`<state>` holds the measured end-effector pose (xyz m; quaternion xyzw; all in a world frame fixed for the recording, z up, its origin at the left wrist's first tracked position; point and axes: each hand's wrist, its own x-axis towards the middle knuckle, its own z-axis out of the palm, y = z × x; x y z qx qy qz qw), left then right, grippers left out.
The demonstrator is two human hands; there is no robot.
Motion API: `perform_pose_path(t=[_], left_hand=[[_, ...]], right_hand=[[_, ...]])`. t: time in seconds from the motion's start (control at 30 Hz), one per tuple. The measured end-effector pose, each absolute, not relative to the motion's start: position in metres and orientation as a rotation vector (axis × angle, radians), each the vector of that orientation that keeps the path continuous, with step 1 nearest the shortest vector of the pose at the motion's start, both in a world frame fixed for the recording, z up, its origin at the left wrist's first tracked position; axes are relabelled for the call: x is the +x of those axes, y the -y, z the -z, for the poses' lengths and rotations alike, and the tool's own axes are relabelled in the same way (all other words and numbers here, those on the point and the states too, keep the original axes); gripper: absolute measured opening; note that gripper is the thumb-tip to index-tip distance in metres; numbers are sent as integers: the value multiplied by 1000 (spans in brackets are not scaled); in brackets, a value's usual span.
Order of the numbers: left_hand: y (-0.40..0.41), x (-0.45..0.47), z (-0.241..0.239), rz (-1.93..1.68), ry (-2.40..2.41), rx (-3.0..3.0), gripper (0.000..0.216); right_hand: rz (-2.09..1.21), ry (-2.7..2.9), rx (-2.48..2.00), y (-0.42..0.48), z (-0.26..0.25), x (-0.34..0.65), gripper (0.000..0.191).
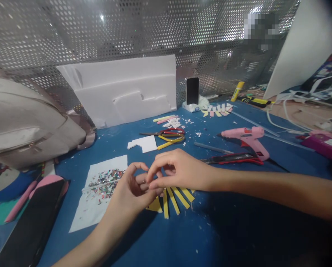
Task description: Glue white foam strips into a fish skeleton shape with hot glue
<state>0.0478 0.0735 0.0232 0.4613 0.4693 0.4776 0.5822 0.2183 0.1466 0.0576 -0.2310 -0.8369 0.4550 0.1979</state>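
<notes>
My left hand (134, 189) is curled in a loose pinch over the table's middle. My right hand (179, 168) meets it, thumb and forefinger pinched together at the left fingers. Whatever lies between the fingertips is too small or hidden to make out. Beneath both hands, several yellow strips (173, 202) fan out on the blue table, partly covered. Left of them, a creased white paper sheet (84, 207) bears a scatter of shiny multicoloured bits (106, 183). Just behind my right hand lie a white cut piece of board (148, 144) and scissors (171, 137) with red and yellow handles.
To the right are a pink glue gun (242, 135), a red-black utility knife (235, 158) and a clear glue stick (213, 148). A phone (192, 91) stands at the back beside white foam sheets (127, 91). A bag (24, 122) and a black phone-like slab (32, 222) lie left.
</notes>
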Motion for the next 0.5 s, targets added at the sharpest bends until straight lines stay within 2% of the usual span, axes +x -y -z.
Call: perform_pose_path(t=[0.23,0.5], left_hand=[[-70,50,-20,-1053,-1067,1125,58],[-68,51,-25,-1064,-1081,1182,58]], right_hand=[[-1243,2416,-660,-147,-57,220,25],[-1182,2472,-588,-145,-54,221,15]])
